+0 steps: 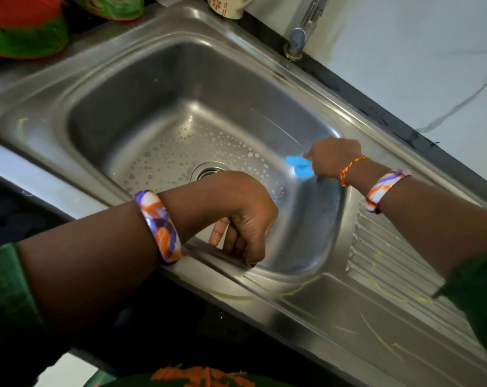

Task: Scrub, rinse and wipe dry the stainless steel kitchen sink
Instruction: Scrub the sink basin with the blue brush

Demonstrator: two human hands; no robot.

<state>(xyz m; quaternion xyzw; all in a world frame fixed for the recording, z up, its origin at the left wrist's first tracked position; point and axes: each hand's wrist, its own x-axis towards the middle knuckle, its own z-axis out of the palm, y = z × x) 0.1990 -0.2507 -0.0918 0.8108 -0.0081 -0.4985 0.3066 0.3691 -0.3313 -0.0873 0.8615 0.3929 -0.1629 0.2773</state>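
The stainless steel sink [164,88] fills the view, its basin floor dotted with water drops around the drain [207,170]. My right hand [334,159] grips a blue scrubber [299,166] and holds it against the basin's right wall. My left hand [247,219] hangs over the near rim with its fingers loosely curled, fingertips touching the rim, holding nothing. Both wrists wear patterned bangles.
The tap [300,37] stands at the back right of the sink. A ribbed drainboard [384,261] with yellowish streaks lies to the right. A patterned mug [227,7] and colourful containers [27,29] sit behind the sink. A white marbled wall is at the right.
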